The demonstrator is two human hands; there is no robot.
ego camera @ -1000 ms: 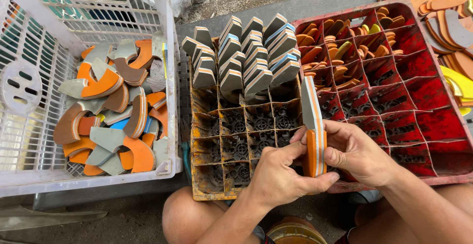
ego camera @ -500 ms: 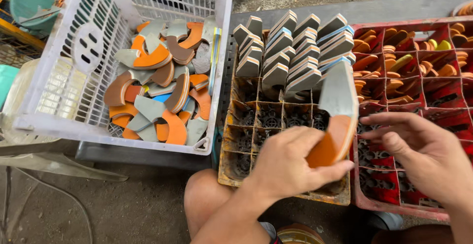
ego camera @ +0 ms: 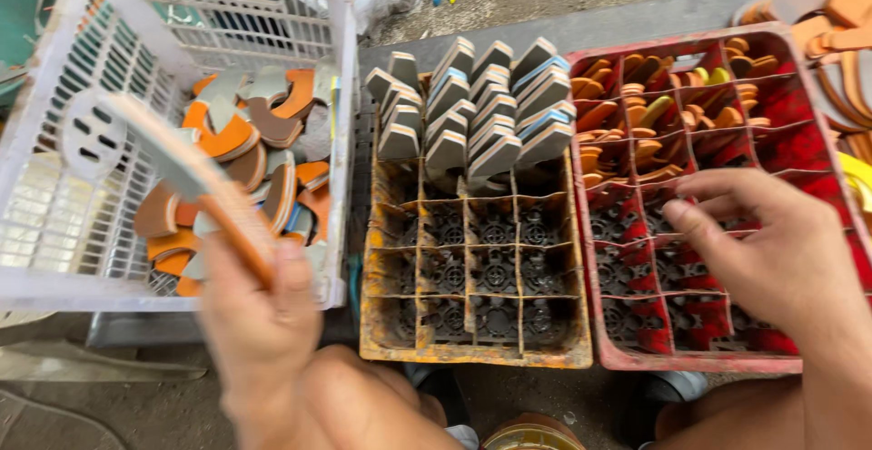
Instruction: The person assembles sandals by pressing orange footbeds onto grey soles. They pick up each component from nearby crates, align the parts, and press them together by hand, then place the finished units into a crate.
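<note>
— What's on the left?

— My left hand [ego camera: 259, 323] is clenched around a blurred grey-and-orange curved foam sole piece [ego camera: 195, 182], over the white slatted plastic basket [ego camera: 54, 232] of similar cutouts.

— And rightwards?

— A grimy yellow gridded crate [ego camera: 472, 346] holds grey wedges [ego camera: 472, 109]. My right hand [ego camera: 763, 250] hovers over the red compartment crate [ego camera: 627, 355], fingers loosely curled, empty.

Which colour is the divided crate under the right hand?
Red; the red plastic divided crate under the right hand shows best in the head view.
</note>
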